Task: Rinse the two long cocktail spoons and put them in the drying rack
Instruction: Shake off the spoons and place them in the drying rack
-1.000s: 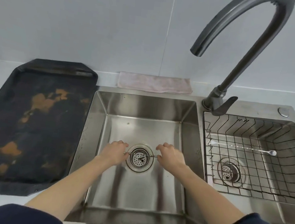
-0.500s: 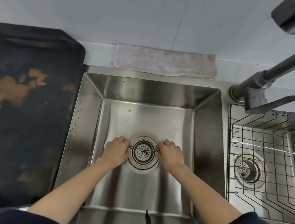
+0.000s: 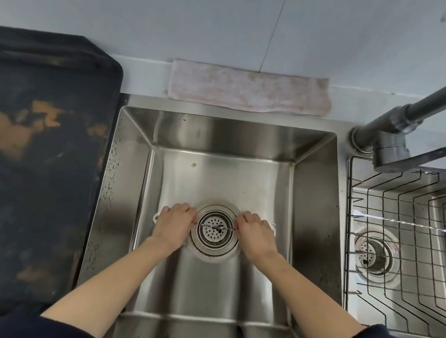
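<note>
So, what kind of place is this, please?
Most likely a home kitchen: a steel double sink, a dark swivel faucet, a wire drying rack already holding one cocktail spoon, and a cloth along the wall.

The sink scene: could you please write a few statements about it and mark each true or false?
1. Both hands hold one spoon over the drain. True: left hand, right hand.
2. The rack is empty. False: a spoon lies across it.
3. Water runs from the tap. False: no stream shows.
4. A cloth lies behind the sink. True.
5. The dark tray sits right of the sink. False: it sits left.
</note>
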Demonstrator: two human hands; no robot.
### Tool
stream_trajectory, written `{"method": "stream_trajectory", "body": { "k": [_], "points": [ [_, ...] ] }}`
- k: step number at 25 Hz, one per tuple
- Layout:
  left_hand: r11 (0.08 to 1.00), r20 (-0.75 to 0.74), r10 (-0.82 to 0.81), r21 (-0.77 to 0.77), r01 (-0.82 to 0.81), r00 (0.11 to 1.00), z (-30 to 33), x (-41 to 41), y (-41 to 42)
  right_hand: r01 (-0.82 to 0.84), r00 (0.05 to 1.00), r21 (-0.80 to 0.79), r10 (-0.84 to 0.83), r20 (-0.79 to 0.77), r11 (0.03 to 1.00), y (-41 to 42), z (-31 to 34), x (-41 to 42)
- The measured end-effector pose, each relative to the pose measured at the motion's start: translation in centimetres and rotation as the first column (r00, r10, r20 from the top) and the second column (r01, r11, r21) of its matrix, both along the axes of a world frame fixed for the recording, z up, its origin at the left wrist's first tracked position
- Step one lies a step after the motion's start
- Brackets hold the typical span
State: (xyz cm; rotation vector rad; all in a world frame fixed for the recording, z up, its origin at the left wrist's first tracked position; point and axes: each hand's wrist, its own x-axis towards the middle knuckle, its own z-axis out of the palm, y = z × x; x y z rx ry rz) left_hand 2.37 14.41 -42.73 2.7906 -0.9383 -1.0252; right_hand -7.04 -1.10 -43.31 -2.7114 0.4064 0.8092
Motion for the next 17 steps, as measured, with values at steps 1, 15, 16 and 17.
{"method": "stream_trajectory", "body": {
  "k": [1,15,16,17],
  "points": [
    [1.000,0.004,0.004,-0.006,-0.004,1.000,0.4,0.0,0.1,-0.006,1.000,-0.006,0.006,0.008,1.000,0.0,0.4,-0.1],
    [0.984,0.266,0.026,-0.179,0.022,0.964,9.8,-0.3,0.6,-0.069,0.959,-0.100,0.093,0.267,0.993,0.0,10.7,-1.3],
    [0.980,0.281,0.030,-0.196,0.027,0.959,10.6,-0.5,0.7,-0.073,0.954,-0.117,0.103,0.283,0.991,0.0,11.5,-1.6],
    [0.977,0.294,0.032,-0.210,0.032,0.955,11.3,-0.8,0.8,-0.071,0.947,-0.128,0.107,0.302,0.989,-0.1,12.1,-1.9]
  ]
}}
